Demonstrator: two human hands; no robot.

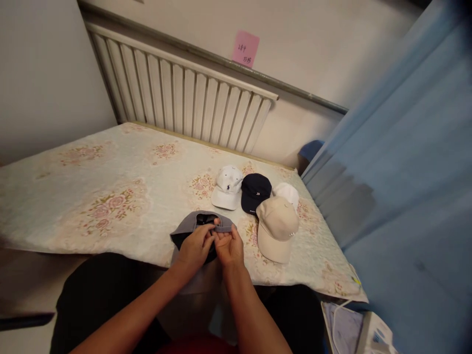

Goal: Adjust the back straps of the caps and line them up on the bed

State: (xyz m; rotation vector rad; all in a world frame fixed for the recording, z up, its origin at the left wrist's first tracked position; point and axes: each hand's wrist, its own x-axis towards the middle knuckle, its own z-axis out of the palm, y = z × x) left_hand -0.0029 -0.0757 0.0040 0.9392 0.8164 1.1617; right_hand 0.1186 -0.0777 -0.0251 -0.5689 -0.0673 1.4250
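Observation:
A grey cap (191, 225) lies upside down at the near edge of the bed, its back strap facing away from me. My left hand (194, 248) is closed on the strap from the left, fingers pinching it. My right hand (229, 246) pinches the strap from the right, thumb on top. Both hands meet at the strap's middle. The cap's brim hangs toward me, mostly hidden under my hands.
Several other caps sit to the right on the floral bedspread (110, 196): a white one (227, 187), a navy one (255, 192), a beige one (276, 227), another white one (287, 191) behind it. A radiator (177, 93) lines the wall. A blue curtain (405, 172) hangs at right.

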